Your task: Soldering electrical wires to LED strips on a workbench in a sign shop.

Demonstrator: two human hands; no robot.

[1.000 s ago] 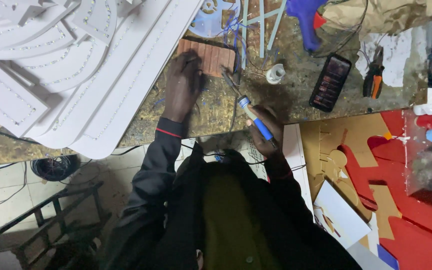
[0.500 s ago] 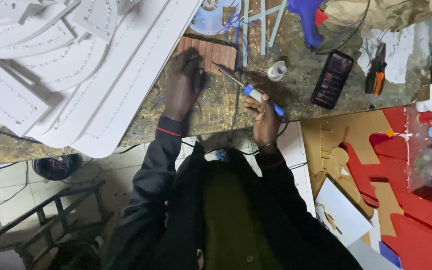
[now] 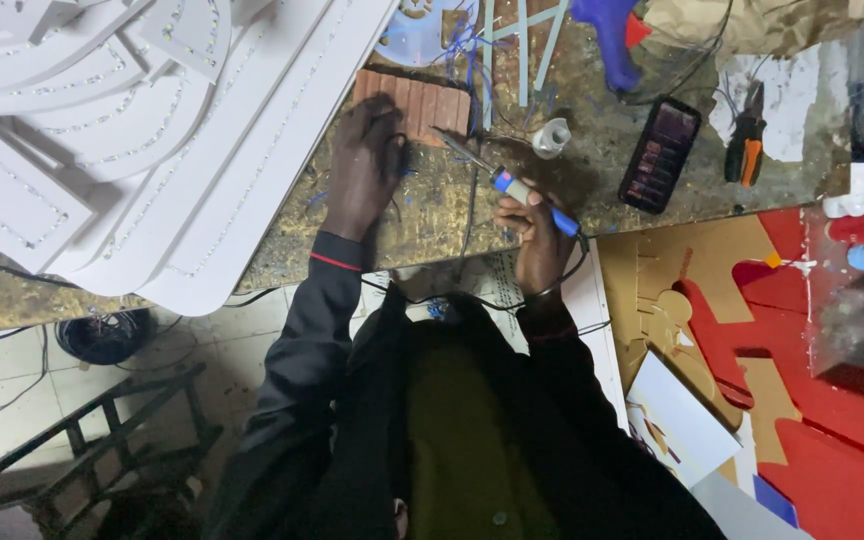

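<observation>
My right hand [image 3: 537, 235] grips a soldering iron [image 3: 512, 185] with a blue handle, its metal tip pointing up-left toward the brown ribbed board [image 3: 427, 105]. My left hand [image 3: 364, 165] lies flat on the workbench, fingers resting on the lower left part of that board, among thin blue wires. A cord runs from the iron's handle back toward my body. A small clear bottle [image 3: 550, 138] stands just right of the iron's tip.
Large white panels with dotted light strips [image 3: 142, 130] cover the bench's left. A black phone [image 3: 660, 155], orange-handled pliers [image 3: 747, 145] and a blue glue gun [image 3: 607, 35] lie to the right. Red and brown cut-out sheets [image 3: 762, 330] sit lower right; a tiled floor below.
My right hand has raised the soldering iron up and to the left, bringing its tip close to the brown board. My left hand has stayed on the board.
</observation>
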